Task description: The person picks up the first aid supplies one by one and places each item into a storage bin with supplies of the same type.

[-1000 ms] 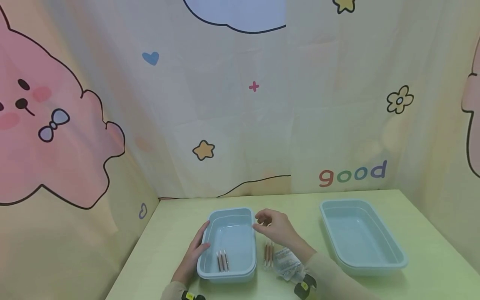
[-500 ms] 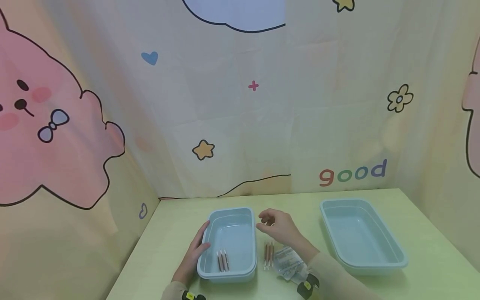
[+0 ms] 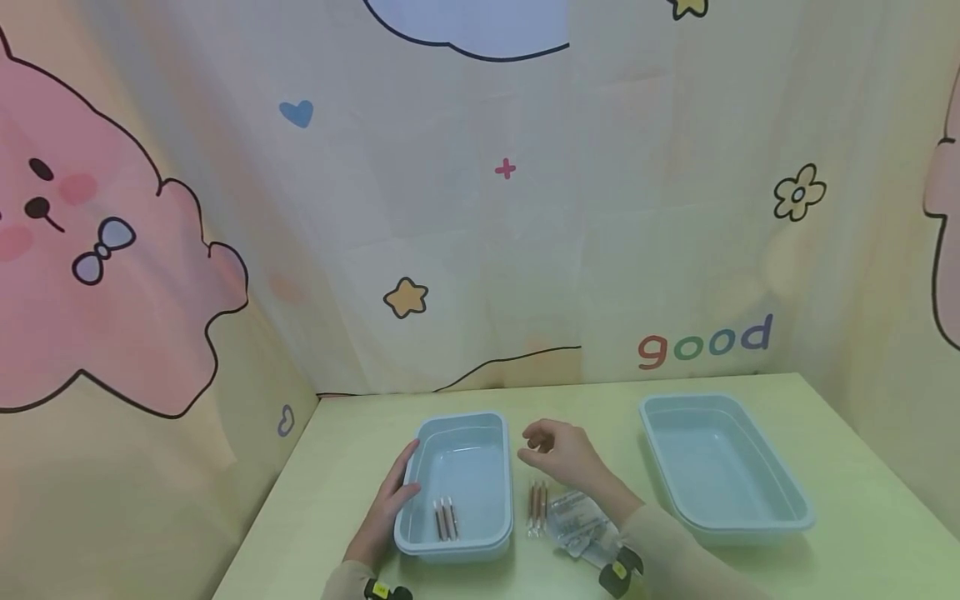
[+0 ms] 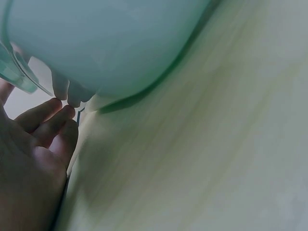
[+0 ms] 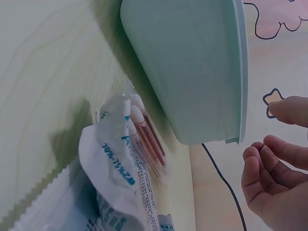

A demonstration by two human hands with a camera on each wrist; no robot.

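A light blue plastic tub (image 3: 465, 467) stands left of centre, with brown-tubed cotton swabs (image 3: 446, 520) lying in its near left corner. My left hand (image 3: 384, 504) holds the tub's left side, thumb at the rim and fingers against the outer wall; the left wrist view shows the fingers (image 4: 48, 120) at its side. To the right of the tub hovers my right hand (image 3: 562, 454), its fingers loosely bent and nothing between them. Below that hand, more brown swabs (image 3: 537, 508) in clear wrap lie on the table beside a crumpled printed plastic packet (image 3: 577, 525).
A second light blue tub (image 3: 727, 467) with nothing in it stands on the right of the pale wood-grain table (image 3: 337, 467). A printed cloth curtain (image 3: 480, 250) hangs behind the table. One dark cord (image 5: 224, 178) shows against the cloth in the right wrist view.
My right hand has drifted a little to the right, away from the tub's rim. The left hand, the tub and the swabs have stayed put; the head view has tilted slightly.
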